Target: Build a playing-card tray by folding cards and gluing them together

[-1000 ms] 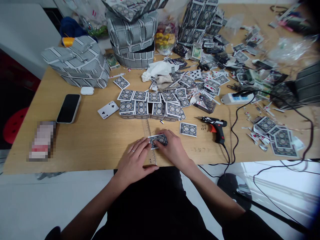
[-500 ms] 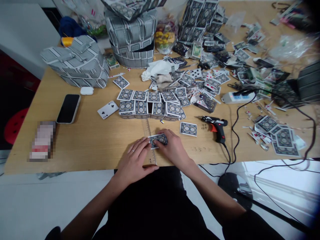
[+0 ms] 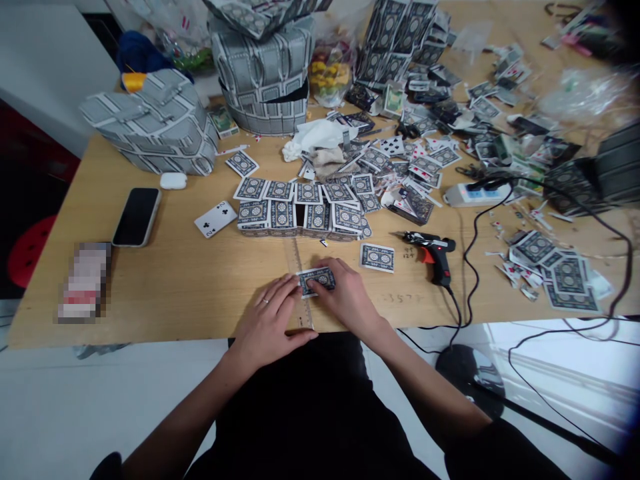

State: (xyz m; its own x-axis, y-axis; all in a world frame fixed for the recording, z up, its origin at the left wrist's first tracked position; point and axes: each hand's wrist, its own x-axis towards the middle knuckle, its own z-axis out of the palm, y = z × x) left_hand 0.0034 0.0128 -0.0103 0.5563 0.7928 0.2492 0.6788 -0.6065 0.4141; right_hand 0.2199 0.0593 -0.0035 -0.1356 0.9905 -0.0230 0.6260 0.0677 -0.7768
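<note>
left hand (image 3: 267,321): open, flat on worktop (image 3: 170,287), fingertips at card's left end
ruler (image 3: 294,257): under card, running away from me
playing card (image 3: 317,281): face down, between my hands, touching both
right hand (image 3: 345,300): fingers over card's right end, grip unclear
glue gun (image 3: 433,250): well right of right hand
</note>
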